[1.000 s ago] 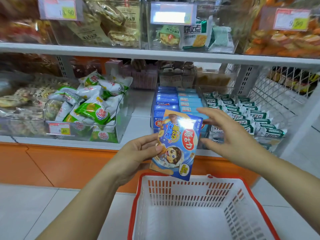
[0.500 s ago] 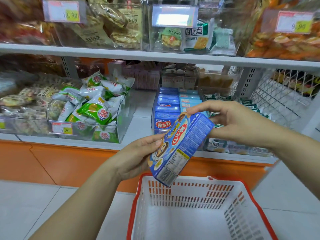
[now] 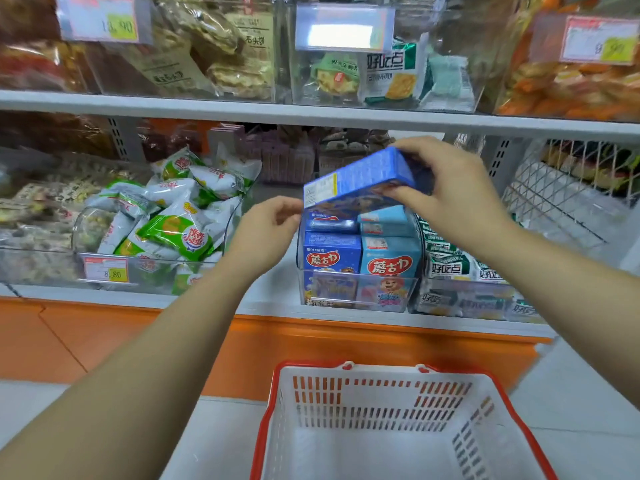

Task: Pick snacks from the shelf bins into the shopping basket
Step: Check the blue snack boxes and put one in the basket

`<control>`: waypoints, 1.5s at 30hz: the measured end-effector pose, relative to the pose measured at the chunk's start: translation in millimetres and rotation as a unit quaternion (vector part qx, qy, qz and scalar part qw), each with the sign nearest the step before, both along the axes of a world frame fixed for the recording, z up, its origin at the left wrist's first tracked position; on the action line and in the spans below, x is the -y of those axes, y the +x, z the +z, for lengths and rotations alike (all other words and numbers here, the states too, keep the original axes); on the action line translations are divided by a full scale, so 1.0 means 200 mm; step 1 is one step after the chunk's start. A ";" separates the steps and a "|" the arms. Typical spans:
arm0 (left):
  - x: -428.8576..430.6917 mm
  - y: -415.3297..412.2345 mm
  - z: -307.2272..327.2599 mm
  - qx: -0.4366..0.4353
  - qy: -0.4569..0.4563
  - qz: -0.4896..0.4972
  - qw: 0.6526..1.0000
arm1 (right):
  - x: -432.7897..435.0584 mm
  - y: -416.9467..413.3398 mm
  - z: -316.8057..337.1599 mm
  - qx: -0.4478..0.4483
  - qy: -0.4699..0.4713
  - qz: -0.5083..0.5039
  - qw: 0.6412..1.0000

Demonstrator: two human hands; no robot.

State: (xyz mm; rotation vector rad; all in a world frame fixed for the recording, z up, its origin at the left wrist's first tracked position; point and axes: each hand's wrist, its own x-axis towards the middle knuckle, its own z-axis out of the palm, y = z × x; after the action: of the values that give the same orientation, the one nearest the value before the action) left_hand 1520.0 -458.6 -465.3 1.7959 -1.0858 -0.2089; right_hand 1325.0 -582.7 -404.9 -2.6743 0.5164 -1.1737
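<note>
The right hand (image 3: 450, 199) has its grip closed on a dark blue snack box (image 3: 360, 176), fingers over the top edge and thumb under the near edge. The box hangs tilted, its left end lower, with a printed side panel facing the camera. It sits directly above the clear bin (image 3: 356, 294) on the lower shelf (image 3: 263, 306), far beyond and above the shopping basket (image 3: 273, 393).

The left hand (image 3: 270, 226) is raised just left of the box. Its fingers are loosely curled and its grip holds nothing; the fingertips (image 3: 294, 209) lie right at the box's lower left corner, and whether they touch it is unclear.

Inside the clear bin stand 2 rows of cartons: dark blue boxes (image 3: 332, 258) on the left, light blue boxes (image 3: 389, 263) on the right. Left of it, another clear bin holds a heap of green and white packets (image 3: 180, 230) and carries a price tag (image 3: 105, 270) on its front. Just right of the cartons are green and white biscuit packs (image 3: 446, 268), and farther right stands a white wire rack (image 3: 554, 192).

The basket, white with a red rim, sits on the floor near the camera, in front of the orange shelf base (image 3: 346, 341). The upper shelf (image 3: 207, 105) carries more clear bins of bagged snacks.
</note>
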 end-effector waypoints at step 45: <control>0.19 0.11 -0.28 0.229 0.120 -0.056 0.964 | 0.36 0.56 -0.29 -0.193 0.120 0.002 0.974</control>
State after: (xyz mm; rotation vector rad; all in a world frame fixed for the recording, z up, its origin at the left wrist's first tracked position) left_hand 1541.7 -497.1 -521.8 2.0591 -1.5441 0.0142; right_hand 1436.6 -654.6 -461.9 -2.6857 0.6617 -0.5423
